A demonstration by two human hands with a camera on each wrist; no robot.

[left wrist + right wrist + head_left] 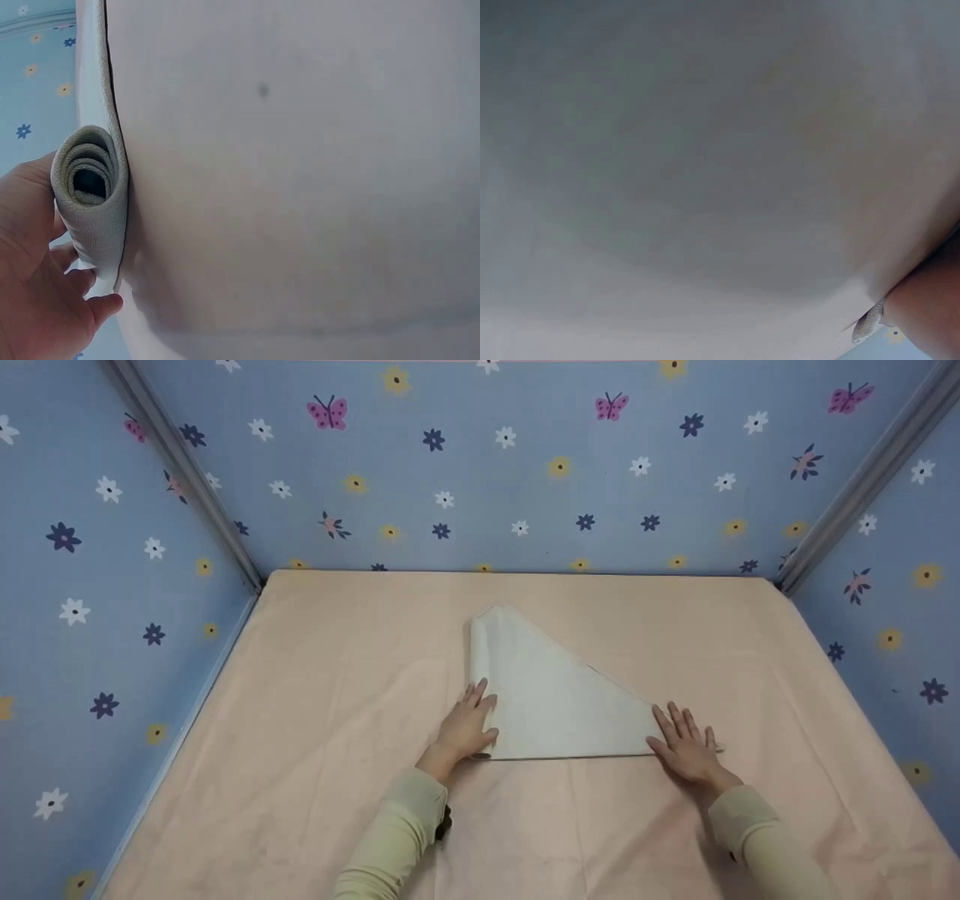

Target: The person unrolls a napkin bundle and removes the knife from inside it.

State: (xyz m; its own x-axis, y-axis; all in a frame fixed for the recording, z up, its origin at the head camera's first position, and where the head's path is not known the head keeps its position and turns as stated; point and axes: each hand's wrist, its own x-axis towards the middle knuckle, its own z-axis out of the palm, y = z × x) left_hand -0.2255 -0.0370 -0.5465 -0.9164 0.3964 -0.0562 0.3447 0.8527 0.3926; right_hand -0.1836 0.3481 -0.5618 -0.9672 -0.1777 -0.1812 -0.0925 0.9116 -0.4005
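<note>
A thick, pale cloth (559,697) lies on the table, its upper right side slanting down to a narrow right end. Its left side is rolled; in the left wrist view the roll (105,225) shows coiled layers around a dark hollow. My left hand (463,729) holds this roll near its front end, thumb on the right side and fingers on the left. At the cloth's right end, my right hand (686,746) rests palm down with straight, spread fingers. A small light tip pokes out beyond it. Only part of the right hand (926,311) appears in the right wrist view.
A peach cover (360,675) with faint creases spreads over the table. Blue walls with flowers and butterflies (517,472) stand behind and on both sides. Grey posts (187,472) rise at the back corners.
</note>
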